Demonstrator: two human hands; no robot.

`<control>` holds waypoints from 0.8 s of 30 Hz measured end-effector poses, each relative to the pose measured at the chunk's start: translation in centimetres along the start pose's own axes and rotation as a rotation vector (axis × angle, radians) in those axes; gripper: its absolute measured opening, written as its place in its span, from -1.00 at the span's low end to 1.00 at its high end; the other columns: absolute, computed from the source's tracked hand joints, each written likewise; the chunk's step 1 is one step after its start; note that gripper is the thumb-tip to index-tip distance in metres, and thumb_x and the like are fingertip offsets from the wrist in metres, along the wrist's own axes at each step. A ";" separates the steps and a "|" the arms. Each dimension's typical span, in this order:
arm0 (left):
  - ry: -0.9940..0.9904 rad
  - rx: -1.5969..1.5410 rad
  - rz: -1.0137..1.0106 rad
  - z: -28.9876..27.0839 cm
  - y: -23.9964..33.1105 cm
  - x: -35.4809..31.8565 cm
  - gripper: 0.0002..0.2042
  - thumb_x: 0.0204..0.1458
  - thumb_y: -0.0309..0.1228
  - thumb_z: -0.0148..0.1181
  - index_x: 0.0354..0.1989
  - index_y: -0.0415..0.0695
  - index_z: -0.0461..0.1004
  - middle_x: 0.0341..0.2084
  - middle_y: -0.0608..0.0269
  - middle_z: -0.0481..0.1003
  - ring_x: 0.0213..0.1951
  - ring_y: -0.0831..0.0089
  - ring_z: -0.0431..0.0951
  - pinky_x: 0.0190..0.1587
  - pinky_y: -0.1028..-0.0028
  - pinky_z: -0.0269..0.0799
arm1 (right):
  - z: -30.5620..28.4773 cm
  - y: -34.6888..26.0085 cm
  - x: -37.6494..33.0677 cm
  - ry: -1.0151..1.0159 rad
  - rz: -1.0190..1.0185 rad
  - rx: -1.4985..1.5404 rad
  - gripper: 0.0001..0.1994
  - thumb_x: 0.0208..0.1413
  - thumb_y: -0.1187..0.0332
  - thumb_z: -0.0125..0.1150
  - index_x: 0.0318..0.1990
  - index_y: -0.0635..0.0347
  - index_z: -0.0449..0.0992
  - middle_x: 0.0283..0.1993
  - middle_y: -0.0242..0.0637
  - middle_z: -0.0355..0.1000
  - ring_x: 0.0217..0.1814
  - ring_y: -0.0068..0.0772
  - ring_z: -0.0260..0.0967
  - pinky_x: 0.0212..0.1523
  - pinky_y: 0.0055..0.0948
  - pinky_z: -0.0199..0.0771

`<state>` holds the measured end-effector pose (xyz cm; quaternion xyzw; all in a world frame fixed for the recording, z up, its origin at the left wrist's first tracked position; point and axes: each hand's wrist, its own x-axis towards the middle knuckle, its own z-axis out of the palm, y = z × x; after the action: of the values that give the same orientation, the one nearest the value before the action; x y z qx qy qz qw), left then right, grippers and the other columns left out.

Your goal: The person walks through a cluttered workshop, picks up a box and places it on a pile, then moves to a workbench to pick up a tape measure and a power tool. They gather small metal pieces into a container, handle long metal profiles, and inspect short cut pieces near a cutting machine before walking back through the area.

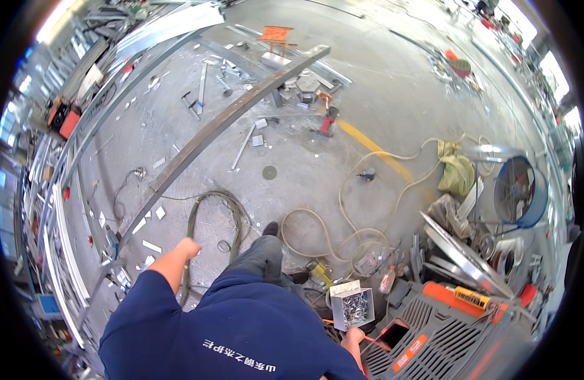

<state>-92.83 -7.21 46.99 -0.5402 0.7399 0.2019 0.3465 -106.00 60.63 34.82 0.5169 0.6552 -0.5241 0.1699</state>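
My left hand swings at my side with its fingers curled in, holding nothing, above the concrete floor near a long rusty steel bar. My right hand sits low by my hip and grips the bottom of a small open cardboard box filled with silvery screws. My blue shirt fills the lower middle, and one dark-trousered leg with a black shoe steps forward.
A dark hose loop and tan coiled cables lie on the floor ahead. A grey-and-orange tool case, metal sheets, a blue fan and clutter crowd the right. Metal profiles run along the left. Scrap pieces lie scattered beyond the bar.
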 end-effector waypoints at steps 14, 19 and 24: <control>-0.436 -0.329 -0.053 6.8 -17.2 7.8 -0.57 -0.11 -0.02 0.16 -0.36 -0.20 0.60 -0.30 -0.06 0.56 -0.19 0.23 0.57 -0.15 0.33 0.46 | 21.1 -11.9 -10.6 -0.079 0.052 -0.025 -0.78 0.00 0.58 0.06 -0.15 0.38 0.34 -0.18 0.01 0.35 -0.24 0.06 0.42 -0.34 0.02 0.57; -0.028 -0.622 0.022 0.6 -18.4 15.8 -0.57 -0.16 -0.09 0.19 -0.37 -0.29 0.57 -0.32 -0.11 0.55 -0.19 0.11 0.56 -0.11 0.26 0.43 | 35.7 -18.0 -18.5 -0.161 -0.006 -0.032 -0.83 -0.02 0.57 0.07 -0.24 0.41 0.35 -0.20 0.01 0.37 -0.25 0.03 0.42 -0.31 0.02 0.58; 0.086 -0.997 0.031 -13.5 -14.9 17.0 -0.63 -0.09 -0.21 0.18 -0.26 -0.30 0.53 -0.39 0.03 0.57 -0.35 0.28 0.58 -0.23 0.36 0.46 | 46.0 -22.1 -23.0 -0.232 -0.157 -0.204 -0.84 -0.09 0.59 0.10 -0.30 0.43 0.36 -0.28 0.01 0.38 -0.27 -0.02 0.43 -0.35 -0.06 0.59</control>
<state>-85.77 -32.46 44.87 -0.6370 0.5748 0.5135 0.0123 -130.20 11.30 45.64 0.3803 0.7194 -0.5225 0.2545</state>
